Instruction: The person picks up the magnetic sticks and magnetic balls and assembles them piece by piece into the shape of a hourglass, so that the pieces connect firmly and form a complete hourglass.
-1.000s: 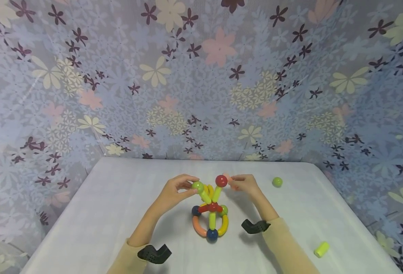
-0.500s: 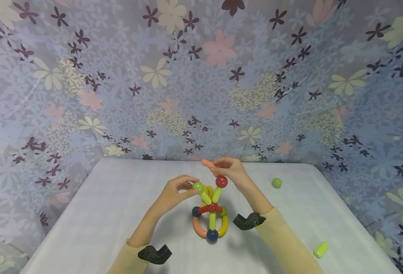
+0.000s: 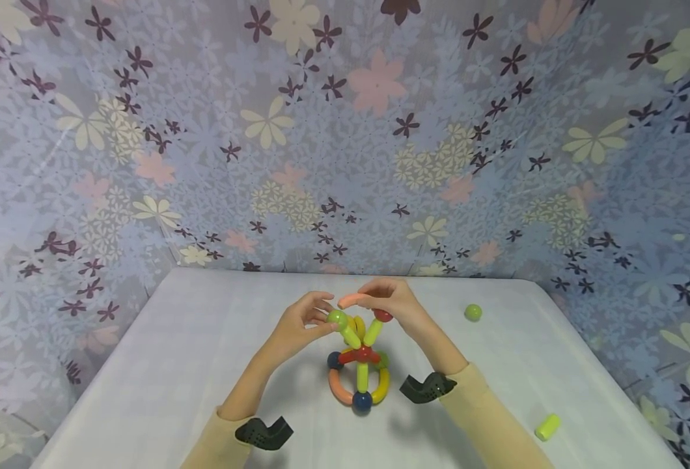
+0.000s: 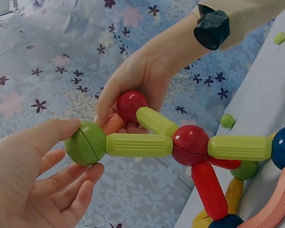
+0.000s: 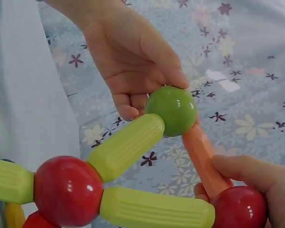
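A magnetic ball-and-stick structure stands mid-table, with a red ball (image 4: 192, 146) joining its lime sticks. My left hand (image 3: 301, 320) pinches the green ball (image 4: 85, 143) on top of the upper left stick (image 4: 139, 145), thumb on one side and fingers on the other. My right hand (image 3: 400, 306) grips a curved orange stick (image 5: 204, 159) above the structure, beside the upper red ball (image 5: 240, 207). That stick spans between the green and upper red balls; whether both ends touch cannot be told. Below, the ring base shows a dark blue ball (image 3: 362, 401) and a curved yellow stick (image 3: 381, 385).
A loose green ball (image 3: 473, 312) lies at the back right of the white table (image 3: 204, 365). A loose lime stick (image 3: 547, 427) lies nearer the front right. Behind the table hangs a flowered cloth (image 3: 345, 163). Dark wrist mounts (image 3: 428, 388) stick out from both sleeves.
My right hand has moved from the right side up and leftward over the structure with the orange stick, then lowered it towards the two upper balls. My left hand stays on the green ball.
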`<state>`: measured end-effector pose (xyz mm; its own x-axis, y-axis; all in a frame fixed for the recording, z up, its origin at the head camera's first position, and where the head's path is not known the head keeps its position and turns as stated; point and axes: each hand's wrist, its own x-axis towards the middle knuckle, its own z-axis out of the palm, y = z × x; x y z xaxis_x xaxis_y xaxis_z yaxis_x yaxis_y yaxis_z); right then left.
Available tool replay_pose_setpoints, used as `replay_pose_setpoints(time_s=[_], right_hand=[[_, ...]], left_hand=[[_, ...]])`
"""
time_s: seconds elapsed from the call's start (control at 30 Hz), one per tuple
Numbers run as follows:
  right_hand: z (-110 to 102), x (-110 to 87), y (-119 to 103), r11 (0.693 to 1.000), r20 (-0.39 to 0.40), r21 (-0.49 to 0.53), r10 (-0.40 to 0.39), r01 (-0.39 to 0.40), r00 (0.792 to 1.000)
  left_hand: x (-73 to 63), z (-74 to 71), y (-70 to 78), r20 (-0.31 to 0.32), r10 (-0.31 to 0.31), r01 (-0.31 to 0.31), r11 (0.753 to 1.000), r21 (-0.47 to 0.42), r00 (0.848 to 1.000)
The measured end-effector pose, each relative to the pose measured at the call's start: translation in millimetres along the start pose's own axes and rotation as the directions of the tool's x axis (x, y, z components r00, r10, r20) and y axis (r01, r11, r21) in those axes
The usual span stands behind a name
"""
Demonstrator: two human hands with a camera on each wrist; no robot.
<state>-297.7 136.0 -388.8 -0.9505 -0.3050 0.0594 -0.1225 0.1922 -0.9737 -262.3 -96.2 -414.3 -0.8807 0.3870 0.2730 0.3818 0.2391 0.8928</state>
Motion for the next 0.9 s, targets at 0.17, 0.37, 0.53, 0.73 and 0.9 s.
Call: replay_pose_setpoints(time_s=[0.17,0.37,0.53,0.73,0.9], right_hand=[[1.4,0.2,0.3,0.999,0.016,-0.038,0.024,-0.023,1.0],[2.7,-2.4,-0.6,0.999,0.039,-0.031,0.037,-0.036,0.999],[3.8,-3.6,-1.1,0.999,0.033,-0.018,0.044,-0.044,0.998],[4.6,-1.8,-2.0,0.999,0.035,-0.035,0.027,-0.026,0.999],[2.9,0.4,2.0,0.999,0.053,-0.049,0.002,0.0,0.999]], left_hand=[[-0.5,-0.4,1.3,-0.014,-0.02,0.02,1.0,0.004,1.0],[-1.5,0.5,1.3,-0.011,-0.029,0.029,1.0,0.002,1.0],[-1.5,0.6,-0.2,0.012,-0.005,0.005,1.0,-0.004,1.0],[0.1,-0.3,-2.5,0.034,0.003,-0.003,1.0,0.007,0.999],[0.6,0.6,-1.5,0.04,-0.001,0.0,1.0,0.015,0.999]])
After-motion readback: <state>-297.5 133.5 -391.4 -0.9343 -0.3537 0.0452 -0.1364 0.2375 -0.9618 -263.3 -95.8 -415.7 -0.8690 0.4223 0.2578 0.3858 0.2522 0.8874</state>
